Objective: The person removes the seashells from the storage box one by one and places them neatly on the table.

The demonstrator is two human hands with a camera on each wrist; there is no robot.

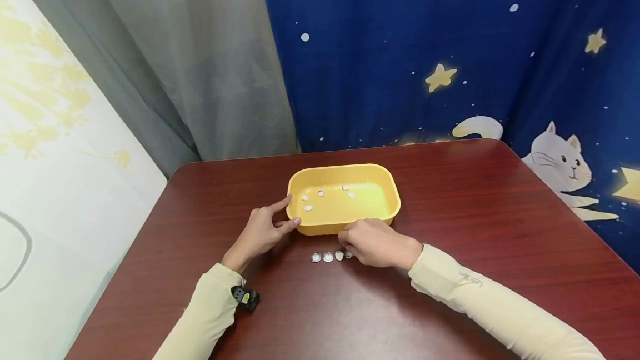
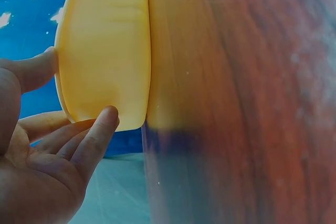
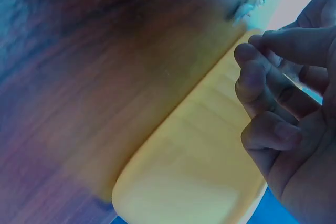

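A yellow plastic basin (image 1: 345,229) with several small white seashells (image 1: 351,194) in it stands on the table. My left hand (image 1: 260,233) is at its left end, with straight, spread fingers touching the rim and outer wall; the left wrist view shows a fingertip (image 2: 109,115) against the side. My right hand (image 1: 376,242) is just in front of the near wall, fingers bent, thumb and fingertips together (image 3: 265,43). Whether it pinches a shell is hidden. Beside it, several shells (image 1: 327,257) lie in a short row, the rightmost partly covered by that hand.
The dark red wooden table (image 1: 225,188) ends at a rounded back edge. Behind it hang a grey curtain (image 1: 210,60) and a blue curtain (image 1: 380,60) with stars and a cat. A white patterned surface (image 1: 60,154) stands at the left.
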